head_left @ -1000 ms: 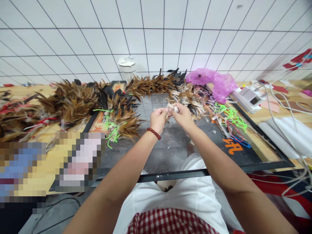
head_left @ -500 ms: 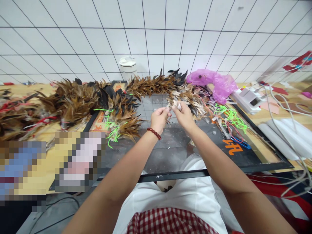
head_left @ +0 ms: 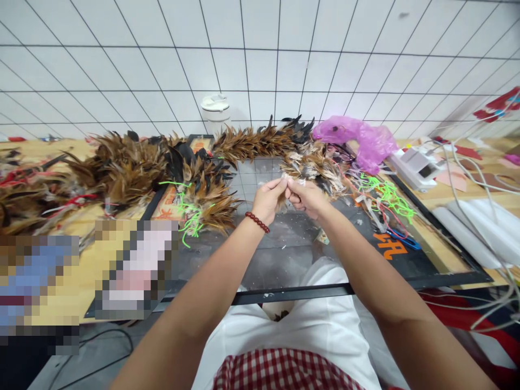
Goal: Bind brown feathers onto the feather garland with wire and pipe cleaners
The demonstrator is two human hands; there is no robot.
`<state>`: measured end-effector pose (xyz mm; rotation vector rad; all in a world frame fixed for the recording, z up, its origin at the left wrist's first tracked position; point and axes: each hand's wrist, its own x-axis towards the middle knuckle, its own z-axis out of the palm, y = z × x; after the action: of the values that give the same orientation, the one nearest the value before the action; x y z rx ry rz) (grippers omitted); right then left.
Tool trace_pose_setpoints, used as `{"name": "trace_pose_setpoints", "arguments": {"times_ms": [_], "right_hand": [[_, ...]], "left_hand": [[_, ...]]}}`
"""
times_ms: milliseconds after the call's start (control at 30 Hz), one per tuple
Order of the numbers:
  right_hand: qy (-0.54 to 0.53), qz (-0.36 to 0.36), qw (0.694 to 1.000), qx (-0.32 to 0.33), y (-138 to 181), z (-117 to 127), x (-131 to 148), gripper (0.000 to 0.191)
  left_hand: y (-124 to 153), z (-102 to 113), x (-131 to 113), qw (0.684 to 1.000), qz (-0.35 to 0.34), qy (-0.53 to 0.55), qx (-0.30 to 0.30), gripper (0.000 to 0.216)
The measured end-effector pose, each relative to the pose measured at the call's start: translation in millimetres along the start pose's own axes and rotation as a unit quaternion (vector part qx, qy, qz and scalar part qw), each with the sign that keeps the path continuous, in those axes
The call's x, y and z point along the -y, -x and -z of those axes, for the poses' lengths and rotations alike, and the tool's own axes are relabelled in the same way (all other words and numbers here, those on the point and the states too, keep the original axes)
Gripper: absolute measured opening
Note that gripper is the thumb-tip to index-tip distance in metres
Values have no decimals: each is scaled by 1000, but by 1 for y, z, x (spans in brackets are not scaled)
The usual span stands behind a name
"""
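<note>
Over the dark glossy board (head_left: 268, 238), my left hand (head_left: 268, 201) and my right hand (head_left: 309, 198) meet with fingertips pressed together. Both pinch a small feather (head_left: 286, 177); its whitish, fluffy end shows above the thumbs, and part of it is hidden by the fingers. A brown beaded bracelet circles my left wrist. Just beyond my right hand lies a bunch of pale and brown feathers (head_left: 312, 162). Farther back stretches a row of brown and black feathers (head_left: 260, 141). More feathers (head_left: 203, 189) with bright green strings lie left of my hands.
A pink plastic bag (head_left: 357, 138) sits at the back right, near tangled green strings (head_left: 388, 197) and blue-handled scissors (head_left: 406, 239). White cables trail past a white device (head_left: 416, 167) and white rolls (head_left: 479, 230). A lidded white cup (head_left: 215, 111) stands by the tiled wall.
My hands have come together, thumbs now touching. My right fingers have curled in more tightly around the feather. The view has shifted slightly.
</note>
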<state>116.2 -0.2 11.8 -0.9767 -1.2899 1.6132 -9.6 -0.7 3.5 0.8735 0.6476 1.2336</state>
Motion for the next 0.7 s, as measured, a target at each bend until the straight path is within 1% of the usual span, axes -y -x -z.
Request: {"name": "trace_pose_setpoints", "arguments": {"times_ms": [100,200,300,367,433,500,567,600,700], "right_hand": [[-7,-38,998,49,4,1,3,54],[-12,-56,995,82,7,0,7,52],[-30,-37,997,67,6,0,9,45],[-38,-20,998,47,5,2,8,42],[-31,-23,999,27,3,4,7,38],[-10,-45,999,9,2,6,4,33],[17,-78,997,3,2,6,2,29],[31,-97,995,6,2,6,2,27],[52,-145,988,19,4,3,4,18]], "left_hand": [[2,-2,-5,998,40,36,30,29],[1,-4,-6,997,52,51,12,24],[-3,-3,-3,997,10,59,-55,22],[-6,0,0,994,-21,41,-103,23],[-8,4,3,991,-40,2,-128,26],[-8,6,5,988,-57,-40,-140,28],[-7,7,5,987,-57,-74,-133,29],[-6,6,5,989,-46,-86,-113,30],[-1,3,3,994,-3,-109,-28,32]]}}
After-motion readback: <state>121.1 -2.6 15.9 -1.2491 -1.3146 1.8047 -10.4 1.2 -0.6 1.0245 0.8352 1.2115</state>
